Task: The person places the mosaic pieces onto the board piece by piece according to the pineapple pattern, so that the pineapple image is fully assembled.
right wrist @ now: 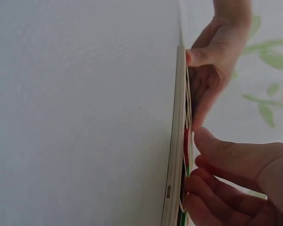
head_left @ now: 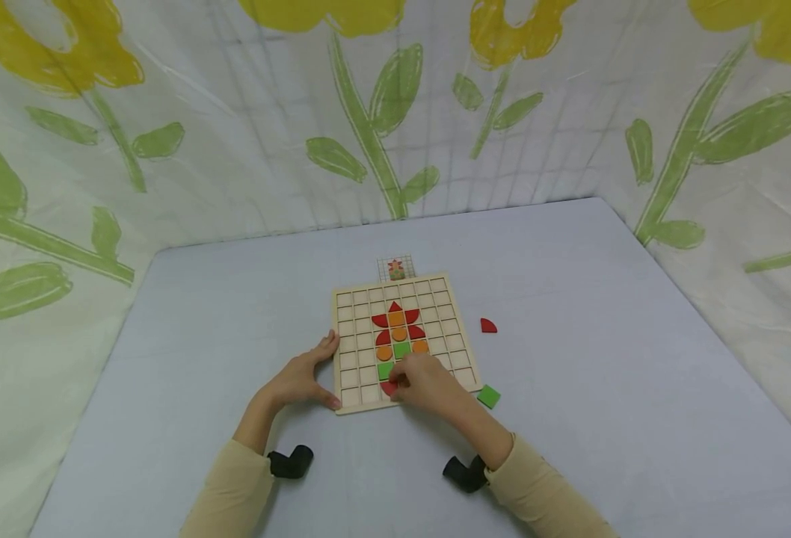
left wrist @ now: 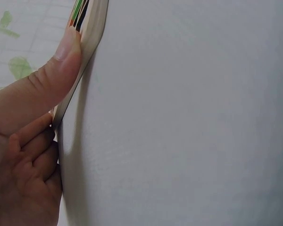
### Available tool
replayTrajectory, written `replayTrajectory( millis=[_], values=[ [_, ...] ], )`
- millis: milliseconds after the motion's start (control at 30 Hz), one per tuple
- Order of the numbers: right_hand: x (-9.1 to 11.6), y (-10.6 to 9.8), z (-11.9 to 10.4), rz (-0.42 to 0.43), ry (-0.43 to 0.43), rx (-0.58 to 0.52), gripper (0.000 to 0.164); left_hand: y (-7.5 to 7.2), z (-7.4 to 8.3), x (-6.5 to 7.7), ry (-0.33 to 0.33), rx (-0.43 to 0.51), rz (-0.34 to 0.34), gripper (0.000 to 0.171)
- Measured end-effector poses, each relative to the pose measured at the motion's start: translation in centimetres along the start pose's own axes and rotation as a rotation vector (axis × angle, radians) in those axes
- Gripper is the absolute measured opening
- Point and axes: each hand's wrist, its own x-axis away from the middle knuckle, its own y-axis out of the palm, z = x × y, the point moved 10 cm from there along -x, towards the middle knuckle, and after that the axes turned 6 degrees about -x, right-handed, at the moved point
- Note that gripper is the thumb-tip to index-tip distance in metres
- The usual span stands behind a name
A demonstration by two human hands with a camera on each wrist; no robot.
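A wooden grid board (head_left: pixel 355 377) lies on the table, its cells partly filled with red, orange and green pieces. My left hand (head_left: pixel 304 379) spans the near left corner, thumb at the front edge and extended fingers along the left side. In the left wrist view, the thumb (left wrist: pixel 68 49) rests against the board's rim. The right hand (head_left: pixel 425 382) is over the near rows, thumb and index finger at a red rounded piece (head_left: pixel 387 388) in the bottom row. A green square (head_left: pixel 385 370) sits just above that piece. The right hand hides the cells beneath it.
A small pattern card (head_left: pixel 395 267) lies at the board's far edge. To the right are a loose red quarter-circle (head_left: pixel 488 326) and, near the front corner, a loose green square (head_left: pixel 489 396). A flower-printed cloth (head_left: pixel 254 149) hangs behind the table.
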Motion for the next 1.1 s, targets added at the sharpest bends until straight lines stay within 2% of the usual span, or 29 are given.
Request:
replayTrajectory(
  millis=[100, 167, 400, 500, 633, 767, 933, 1100],
  values=[
    [0.4, -1.0, 0.4, 0.033, 0.015, 0.008, 0.015, 0.0, 0.1, 0.0, -0.004, 0.003, -0.004, 0.117],
    [0.9, -2.1, 1.2, 0.049, 0.06, 0.002, 0.017, 0.1, 0.1, 0.0, -0.006, 0.004, -0.006, 0.117],
    [3.8, -7.1, 5.7, 0.143, 0.181, -0.057, 0.023, 0.1, 0.2, -0.1, 0.0, -0.007, -0.007, 0.116],
    [5.3, -8.3, 7.5, 0.157, 0.229, -0.06, 0.022, 0.0, 0.1, 0.0, -0.005, -0.001, -0.007, 0.116],
    [6.9, -8.6, 8.8, 0.119, 0.262, -0.043, 0.021, 0.1, -0.1, 0.1, -0.013, 0.001, -0.01, 0.116],
    [7.7, -8.0, 9.1, 0.071, 0.257, -0.054, 0.026, 0.0, -0.2, 0.1, -0.016, -0.002, -0.01, 0.116],
    [8.1, -7.2, 9.3, 0.027, 0.286, -0.094, 0.03, 0.0, -0.2, 0.1, -0.014, -0.001, -0.011, 0.117],
    [7.9, -7.3, 9.3, 0.031, 0.289, -0.038, 0.028, 0.0, -0.1, 0.1, -0.013, 0.005, -0.01, 0.117]
  ],
)
